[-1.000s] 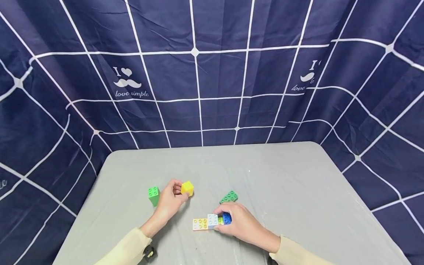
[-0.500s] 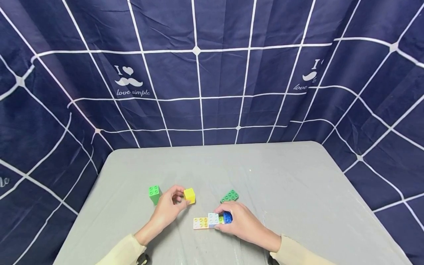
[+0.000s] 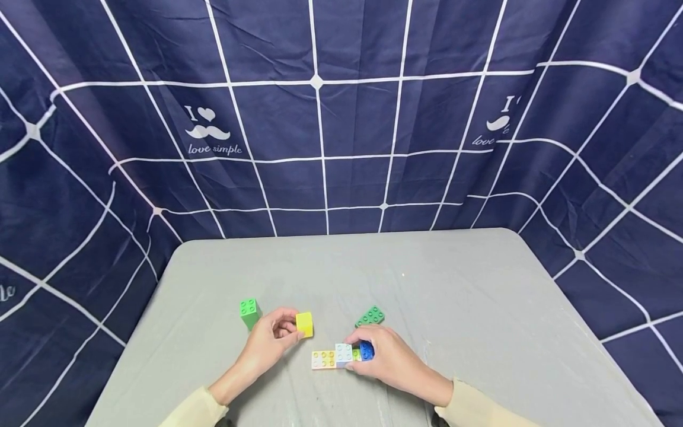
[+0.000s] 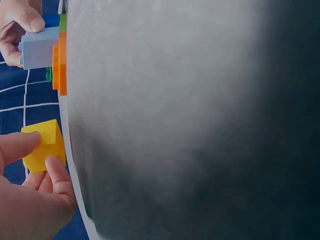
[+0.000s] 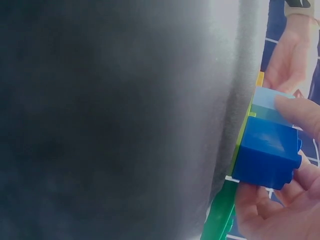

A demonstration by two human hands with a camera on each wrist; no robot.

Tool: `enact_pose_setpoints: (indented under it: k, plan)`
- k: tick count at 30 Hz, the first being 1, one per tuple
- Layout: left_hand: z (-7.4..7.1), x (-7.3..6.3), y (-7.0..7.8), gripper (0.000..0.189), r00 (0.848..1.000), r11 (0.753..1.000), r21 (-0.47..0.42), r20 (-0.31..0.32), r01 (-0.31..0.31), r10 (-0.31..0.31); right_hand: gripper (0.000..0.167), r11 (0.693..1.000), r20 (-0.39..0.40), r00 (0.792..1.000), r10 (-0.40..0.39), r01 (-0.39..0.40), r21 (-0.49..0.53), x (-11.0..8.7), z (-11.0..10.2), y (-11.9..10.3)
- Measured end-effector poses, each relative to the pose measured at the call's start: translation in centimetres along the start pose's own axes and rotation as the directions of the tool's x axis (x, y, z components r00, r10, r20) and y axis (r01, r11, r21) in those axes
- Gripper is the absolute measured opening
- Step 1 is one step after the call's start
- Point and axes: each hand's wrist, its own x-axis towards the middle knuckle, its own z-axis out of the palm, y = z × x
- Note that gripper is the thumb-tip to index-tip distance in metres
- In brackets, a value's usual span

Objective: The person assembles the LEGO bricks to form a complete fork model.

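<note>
My left hand [image 3: 267,343] pinches a yellow toy brick [image 3: 305,325] between thumb and fingers; no studs show on it. The brick is apart from a joined row of bricks at its lower right. In that row, a light blue brick [image 3: 344,353] stands between an orange-yellow studded piece [image 3: 323,360] and a dark blue brick [image 3: 366,350], with a lime green piece [image 3: 356,354] underneath. My right hand [image 3: 392,363] grips the light blue brick, its thumb [image 5: 295,111] showing against it in the right wrist view. Its palm partly hides the dark blue brick in the head view.
A tall green brick [image 3: 249,314] stands just left of my left hand. A flat dark green brick [image 3: 370,316] lies beyond my right hand. All rest on a grey table [image 3: 453,284], bounded behind and at the sides by a navy curtain [image 3: 352,118] with white lines.
My left hand has drawn the yellow brick toward me, closer to the joined row, and turned it slightly. The right hand and the row have stayed in place.
</note>
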Motion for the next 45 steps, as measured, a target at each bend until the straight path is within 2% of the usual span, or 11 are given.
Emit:
enact_pose_setpoints:
  k: [7,14,18,27,33,39,45]
  plan:
    - [-0.3,-0.5,-0.5,0.034,0.999,0.999,-0.045,0.045,-0.004,0.006,0.028,1.000,0.002,1.000,0.007,-0.007,-0.001,-0.1,0.1,-0.1]
    - [-0.4,-1.1,-0.6,0.034,0.993,0.999,0.009,0.103,-0.054,0.052,0.028,1.000,-0.003,1.000,0.001,-0.001,-0.005,0.0,0.2,0.1]
    - [-0.4,-1.5,-0.7,0.035,0.981,0.996,-0.039,0.173,-0.084,0.090,0.028,1.000,0.000,1.000,0.002,-0.002,-0.003,0.0,0.2,0.1]
    - [-0.3,-1.7,-0.8,0.036,0.953,0.988,-0.076,0.262,-0.137,0.152,0.028,1.000,-0.008,1.000,-0.001,0.001,-0.007,0.0,0.1,0.0]
    - [0.0,-2.1,-0.9,0.035,0.935,0.982,-0.065,0.301,-0.178,0.189,0.028,1.000,-0.010,1.000,0.001,-0.001,-0.004,0.0,0.2,0.0]
    - [0.1,-2.2,-0.9,0.033,0.926,0.980,-0.034,0.322,-0.196,0.197,0.028,1.000,-0.006,1.000,0.002,-0.002,0.002,0.0,0.2,0.0]
    - [0.2,-2.5,-0.8,0.034,0.912,0.971,0.010,0.346,-0.240,0.222,0.028,1.000,-0.006,1.000,-0.008,0.008,0.004,0.1,0.1,0.2]
